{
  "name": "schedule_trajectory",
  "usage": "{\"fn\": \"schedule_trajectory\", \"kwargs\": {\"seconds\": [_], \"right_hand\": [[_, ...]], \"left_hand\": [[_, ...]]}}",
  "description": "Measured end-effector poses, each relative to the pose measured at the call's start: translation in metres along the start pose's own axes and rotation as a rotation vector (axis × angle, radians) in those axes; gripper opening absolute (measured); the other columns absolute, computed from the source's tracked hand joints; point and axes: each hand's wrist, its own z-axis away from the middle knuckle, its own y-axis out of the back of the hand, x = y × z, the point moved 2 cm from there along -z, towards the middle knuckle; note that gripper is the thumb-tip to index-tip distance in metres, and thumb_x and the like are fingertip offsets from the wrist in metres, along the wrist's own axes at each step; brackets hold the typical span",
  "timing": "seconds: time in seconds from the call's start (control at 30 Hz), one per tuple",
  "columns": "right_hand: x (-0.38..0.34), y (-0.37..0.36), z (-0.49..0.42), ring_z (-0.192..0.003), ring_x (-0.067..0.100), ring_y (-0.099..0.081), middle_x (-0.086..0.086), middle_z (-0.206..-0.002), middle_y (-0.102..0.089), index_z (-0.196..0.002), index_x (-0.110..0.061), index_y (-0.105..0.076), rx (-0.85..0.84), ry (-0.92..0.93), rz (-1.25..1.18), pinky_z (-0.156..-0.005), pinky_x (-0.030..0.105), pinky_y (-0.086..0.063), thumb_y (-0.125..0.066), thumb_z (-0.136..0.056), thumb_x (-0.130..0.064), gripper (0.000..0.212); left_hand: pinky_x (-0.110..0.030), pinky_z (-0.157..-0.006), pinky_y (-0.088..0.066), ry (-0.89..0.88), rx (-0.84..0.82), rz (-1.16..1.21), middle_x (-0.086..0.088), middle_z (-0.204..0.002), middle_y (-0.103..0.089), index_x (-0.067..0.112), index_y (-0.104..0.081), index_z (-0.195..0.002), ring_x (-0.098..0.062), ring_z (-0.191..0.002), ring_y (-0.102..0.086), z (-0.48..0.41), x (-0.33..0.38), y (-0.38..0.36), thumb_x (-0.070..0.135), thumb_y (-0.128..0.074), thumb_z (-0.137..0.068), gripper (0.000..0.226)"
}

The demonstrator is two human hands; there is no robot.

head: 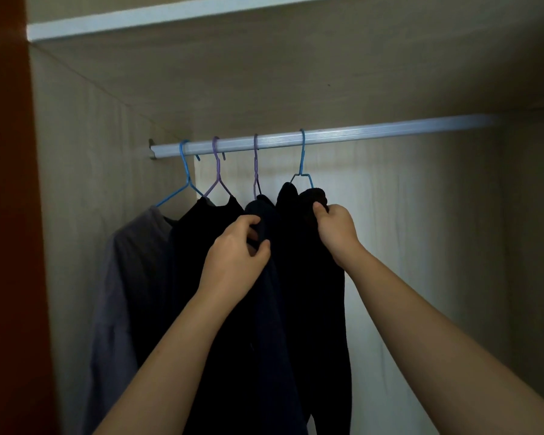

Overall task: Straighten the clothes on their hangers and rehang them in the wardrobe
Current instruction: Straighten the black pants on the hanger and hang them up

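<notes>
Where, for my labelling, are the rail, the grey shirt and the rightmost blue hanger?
rail (pixel 374 131), head view, bare stretch right of hangers.
grey shirt (pixel 123 277), head view, chest panel.
rightmost blue hanger (pixel 301 158), head view, its neck.

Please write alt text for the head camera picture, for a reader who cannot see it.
Two hands reach into a wardrobe and hold dark clothes on a rail: the left hand pinches one dark garment, the right hand grips the top of the rightmost garment, under a blue hanger. The leftmost of four hangers carries a grey shirt.
</notes>
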Motion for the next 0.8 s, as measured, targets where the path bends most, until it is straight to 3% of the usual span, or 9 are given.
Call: {"fn": "schedule_trajectory", "kwargs": {"seconds": [0.13, 0.33, 0.43, 0.6, 0.7, 0.8], "right_hand": [[0.003, 0.009, -0.001, -0.06, 0.015, -0.043, 0.0, -0.065, -0.042, -0.067, -0.012, -0.041, -0.028, 0.021, 0.013, -0.052, 0.026, -0.032, -0.036, -0.097, -0.028, 0.034], [0.009, 0.024, -0.004, -0.056, 0.012, -0.038, -0.001, -0.063, -0.04, -0.062, -0.013, -0.035, 0.181, 0.006, 0.04, -0.05, 0.026, -0.03, -0.034, -0.098, -0.023, 0.038], [0.011, 0.029, -0.008, -0.063, 0.018, -0.041, -0.001, -0.063, -0.039, -0.06, -0.015, -0.033, 0.228, -0.041, 0.035, -0.056, 0.028, -0.032, -0.033, -0.098, -0.023, 0.039], [0.011, 0.019, -0.007, -0.076, 0.023, -0.048, 0.0, -0.067, -0.043, -0.075, -0.007, -0.044, 0.119, -0.035, -0.009, -0.064, 0.029, -0.035, -0.033, -0.097, -0.024, 0.031], [0.011, 0.015, -0.002, -0.076, 0.022, -0.05, 0.001, -0.071, -0.047, -0.088, -0.004, -0.049, 0.059, -0.019, -0.052, -0.06, 0.028, -0.038, -0.035, -0.097, -0.025, 0.027], [0.014, 0.019, -0.001, -0.07, 0.018, -0.05, 0.001, -0.073, -0.048, -0.09, -0.005, -0.049, 0.038, -0.006, -0.067, -0.055, 0.026, -0.037, -0.036, -0.096, -0.026, 0.026]], "left_hand": [[-0.023, -0.072, -0.046, -0.011, 0.01, 0.036, 0.016, -0.088, -0.049, 0.022, -0.049, -0.125, -0.003, -0.074, -0.055, 0.002, 0.004, -0.002, 0.026, -0.058, -0.086, 0.04], [-0.023, -0.071, -0.048, 0.0, 0.005, 0.11, 0.018, -0.086, -0.05, 0.025, -0.048, -0.125, -0.005, -0.076, -0.056, 0.004, 0.0, -0.01, 0.027, -0.059, -0.085, 0.041], [-0.022, -0.07, -0.047, 0.005, 0.0, 0.12, 0.017, -0.084, -0.05, 0.025, -0.049, -0.124, -0.004, -0.074, -0.055, 0.002, -0.004, -0.011, 0.026, -0.06, -0.085, 0.04], [-0.015, -0.065, -0.045, 0.008, 0.001, 0.148, 0.016, -0.084, -0.051, 0.024, -0.049, -0.122, -0.005, -0.073, -0.055, 0.001, -0.009, -0.014, 0.025, -0.061, -0.084, 0.039], [-0.013, -0.062, -0.042, 0.013, 0.013, 0.171, 0.017, -0.086, -0.051, 0.026, -0.048, -0.123, -0.005, -0.074, -0.055, 0.004, -0.009, -0.019, 0.025, -0.061, -0.085, 0.041], [-0.013, -0.063, -0.042, 0.007, 0.015, 0.16, 0.017, -0.089, -0.05, 0.029, -0.044, -0.128, -0.006, -0.076, -0.056, 0.008, -0.01, -0.023, 0.023, -0.061, -0.084, 0.047]]}}
